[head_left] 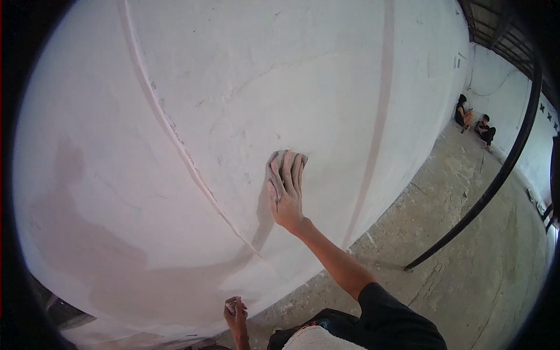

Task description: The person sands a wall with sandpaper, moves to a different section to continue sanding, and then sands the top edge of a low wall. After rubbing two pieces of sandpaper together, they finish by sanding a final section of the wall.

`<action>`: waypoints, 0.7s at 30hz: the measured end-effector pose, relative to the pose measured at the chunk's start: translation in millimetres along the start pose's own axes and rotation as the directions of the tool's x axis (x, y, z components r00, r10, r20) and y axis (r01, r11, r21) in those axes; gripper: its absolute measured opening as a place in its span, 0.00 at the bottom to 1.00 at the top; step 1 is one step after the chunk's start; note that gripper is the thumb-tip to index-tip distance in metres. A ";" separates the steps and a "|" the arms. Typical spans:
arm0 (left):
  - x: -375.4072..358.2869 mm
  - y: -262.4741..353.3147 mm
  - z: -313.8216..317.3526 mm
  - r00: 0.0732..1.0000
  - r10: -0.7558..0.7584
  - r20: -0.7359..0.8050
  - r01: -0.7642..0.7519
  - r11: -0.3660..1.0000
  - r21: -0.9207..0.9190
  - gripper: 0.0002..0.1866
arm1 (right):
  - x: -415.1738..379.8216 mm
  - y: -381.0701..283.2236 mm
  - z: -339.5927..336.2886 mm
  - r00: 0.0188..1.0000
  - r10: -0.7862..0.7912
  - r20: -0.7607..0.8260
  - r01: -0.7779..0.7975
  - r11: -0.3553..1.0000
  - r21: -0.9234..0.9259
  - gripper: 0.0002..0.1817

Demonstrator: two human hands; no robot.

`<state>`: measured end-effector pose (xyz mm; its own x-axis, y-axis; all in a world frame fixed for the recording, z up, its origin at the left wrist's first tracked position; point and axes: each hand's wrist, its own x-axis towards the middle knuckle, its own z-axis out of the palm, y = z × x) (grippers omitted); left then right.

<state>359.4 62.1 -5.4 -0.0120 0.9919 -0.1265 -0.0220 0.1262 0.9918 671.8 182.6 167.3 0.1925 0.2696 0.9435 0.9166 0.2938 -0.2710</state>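
My right hand (286, 189), dusty with pale powder, presses a grey sheet of sandpaper (302, 158) against the white wall (326, 105). The sheet shows around and between the fingers. Low on the left, my left hand (235, 319) is closed, fingers curled round a small greyish thing (231, 304) whose kind I cannot make out. It is held near the bottom of the wall. A raised, rough seam (175, 140) runs down the wall left of my right hand, and a faint darker vertical band (379, 99) lies to its right.
A black curved pole (490, 192) rises from the cracked concrete floor (461, 256) on my right. Two people (465, 114) sit against the far wall. My shadow (105, 251) falls on the lower left of the wall.
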 end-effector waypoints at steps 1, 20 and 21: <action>1.8 -1.1 1.5 1.000 0.000 0.000 0.000 1.000 -0.003 0.09 | -5.2 3.1 -2.3 0.998 -0.052 0.046 0.051 0.998 0.023 0.30; -18.3 -5.1 22.6 1.000 -0.017 0.013 0.017 0.999 -0.044 0.09 | 56.7 12.5 -21.7 0.992 -0.125 0.030 0.125 0.992 -0.028 0.28; -20.2 -7.3 22.4 1.000 -0.019 0.022 0.020 0.998 -0.058 0.10 | 77.0 9.2 -27.8 0.992 -0.123 0.004 0.123 0.992 -0.038 0.28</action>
<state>382.2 41.5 -9.6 0.0104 0.9894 -0.1446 -0.0800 0.1450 0.9862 704.8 180.5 242.8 0.0775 0.2349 0.9689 0.9461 0.2891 -0.1457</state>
